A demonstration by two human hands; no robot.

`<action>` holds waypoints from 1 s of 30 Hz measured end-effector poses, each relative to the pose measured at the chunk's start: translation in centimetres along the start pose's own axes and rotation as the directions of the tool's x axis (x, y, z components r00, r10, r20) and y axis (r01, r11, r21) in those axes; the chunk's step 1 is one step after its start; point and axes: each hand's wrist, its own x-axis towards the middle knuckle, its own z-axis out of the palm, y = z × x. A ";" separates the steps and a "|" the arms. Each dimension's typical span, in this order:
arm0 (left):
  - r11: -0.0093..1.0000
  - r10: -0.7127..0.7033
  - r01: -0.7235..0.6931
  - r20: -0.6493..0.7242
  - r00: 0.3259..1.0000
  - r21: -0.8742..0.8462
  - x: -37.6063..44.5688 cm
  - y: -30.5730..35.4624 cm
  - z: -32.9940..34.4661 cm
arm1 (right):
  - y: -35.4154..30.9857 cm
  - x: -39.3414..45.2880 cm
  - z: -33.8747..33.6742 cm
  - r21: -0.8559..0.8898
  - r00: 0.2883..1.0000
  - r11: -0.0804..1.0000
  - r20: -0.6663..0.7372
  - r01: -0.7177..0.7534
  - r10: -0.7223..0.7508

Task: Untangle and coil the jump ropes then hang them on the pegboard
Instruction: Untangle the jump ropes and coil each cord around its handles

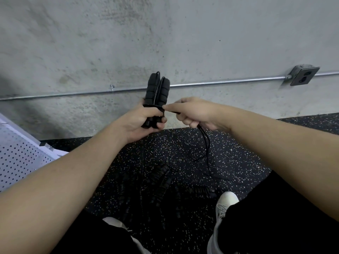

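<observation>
My left hand (pixel 141 121) grips two black foam jump rope handles (pixel 156 88), held upright side by side in front of the wall. My right hand (pixel 194 112) pinches the thin black rope (pixel 206 142) where it crosses the handles just above my left fingers. The rope runs through my right fist and hangs down to the floor in loose curves. More black jump ropes (pixel 163 180) lie in a tangled pile on the floor between my feet; their handles are hard to tell apart against the dark floor.
A white pegboard (pixel 20 154) leans at the left edge, by the concrete wall. A metal conduit (pixel 229 82) with an outlet box (pixel 304 75) runs along the wall. The floor is black speckled rubber. My white shoes (pixel 226 202) stand near the pile.
</observation>
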 end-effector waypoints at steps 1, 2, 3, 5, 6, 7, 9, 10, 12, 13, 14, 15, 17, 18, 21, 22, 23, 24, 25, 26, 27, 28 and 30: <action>1.000 0.004 -0.003 0.038 0.999 -0.024 -0.2 0.1 0.0 | 0.0 -0.2 0.1 0.055 0.998 0.998 0.057 -0.023 0.020; 0.999 0.004 -0.001 0.068 0.998 -0.051 -0.4 0.2 0.0 | -0.1 -0.5 0.2 0.107 0.994 0.993 0.105 -0.045 0.034; 0.997 0.003 0.004 0.086 0.996 -0.075 -0.6 0.3 0.2 | -0.1 -0.7 0.3 0.147 0.989 0.988 0.141 -0.054 0.033; 0.993 -0.016 0.027 0.096 0.995 -0.114 -1.1 0.5 0.5 | -0.1 -1.2 0.5 0.189 0.987 0.982 0.160 -0.025 -0.005; 0.990 -0.028 0.041 0.100 0.995 -0.133 -1.3 0.6 0.6 | -0.1 -1.3 0.6 0.203 0.989 0.979 0.148 -0.007 -0.024; 0.987 -0.037 0.053 0.110 0.993 -0.153 -1.5 0.6 0.6 | -0.1 -1.4 0.7 0.221 0.991 0.975 0.132 0.004 -0.034; 0.976 -0.045 0.073 0.135 0.990 -0.206 -1.6 0.4 0.6 | 0.2 -1.6 0.8 0.250 0.995 0.968 0.090 0.016 -0.039; 0.970 -0.047 0.076 0.126 0.991 -0.233 -1.6 0.3 0.8 | 0.3 -1.6 0.9 0.261 0.997 0.965 0.072 0.021 -0.041; 0.968 -0.049 0.056 0.037 0.998 -0.244 -1.6 0.4 1.6 | 0.3 -1.5 0.8 0.286 0.999 0.957 0.020 0.041 -0.049; 0.976 -0.053 0.045 -0.035 0.998 -0.214 -1.5 0.4 2.0 | 0.4 -1.4 0.7 0.300 0.999 0.952 -0.022 0.054 -0.049; 0.985 -0.053 0.035 -0.107 0.993 -0.169 -1.4 0.3 2.3 | 0.5 -1.2 0.5 0.312 0.997 0.948 -0.067 0.067 -0.048; 0.991 -0.036 0.014 -0.168 0.985 -0.131 -1.3 0.1 2.6 | 0.6 -1.0 0.4 0.318 0.993 0.945 -0.109 0.077 -0.044; 0.990 0.015 -0.046 -0.231 0.973 -0.130 -1.1 -0.5 3.2 | 0.8 -0.6 0.3 0.333 0.987 0.939 -0.159 0.090 -0.038; 0.986 0.042 -0.079 -0.246 0.968 -0.145 -1.1 -0.7 3.4 | 1.0 -0.4 0.4 0.352 0.985 0.932 -0.172 0.093 -0.033; 0.982 0.108 -0.146 -0.283 0.953 -0.118 -1.1 -0.7 3.7 | 0.9 -0.2 0.4 0.370 0.984 0.924 -0.176 0.095 -0.030; 0.982 0.118 -0.154 -0.288 0.950 -0.105 -1.0 -0.5 3.7 | 0.8 -0.2 0.4 0.351 0.985 0.931 -0.168 0.098 -0.041; 0.983 0.119 -0.155 -0.293 0.949 -0.102 -1.0 -0.3 3.6 | 0.7 -0.2 0.5 0.334 0.987 0.937 -0.154 0.102 -0.053; 0.983 0.113 -0.149 -0.298 0.948 -0.103 -0.9 -0.1 3.5 | 0.6 -0.2 0.5 0.322 0.989 0.941 -0.135 0.108 -0.068; 0.985 0.102 -0.140 -0.305 0.947 -0.105 -1.0 0.0 3.5 | 0.5 -0.3 0.7 0.313 0.990 0.943 -0.115 0.112 -0.079; 0.986 0.092 -0.132 -0.318 0.944 -0.105 -1.0 0.2 3.4 | 0.4 -0.4 0.8 0.289 0.991 0.950 -0.102 0.115 -0.089; 0.986 0.083 -0.126 -0.332 0.940 -0.110 -1.1 0.3 3.3 | 0.4 -0.5 0.9 0.242 0.990 0.963 -0.107 0.120 -0.096; 0.984 0.073 -0.124 -0.347 0.935 -0.125 -1.1 0.5 3.0 | 0.3 -0.6 0.9 0.177 0.986 0.975 -0.130 0.131 -0.109; 0.977 0.057 -0.131 -0.379 0.923 -0.171 -1.2 1.1 2.3 | 0.3 -0.7 0.6 0.049 0.972 0.986 -0.179 0.162 -0.150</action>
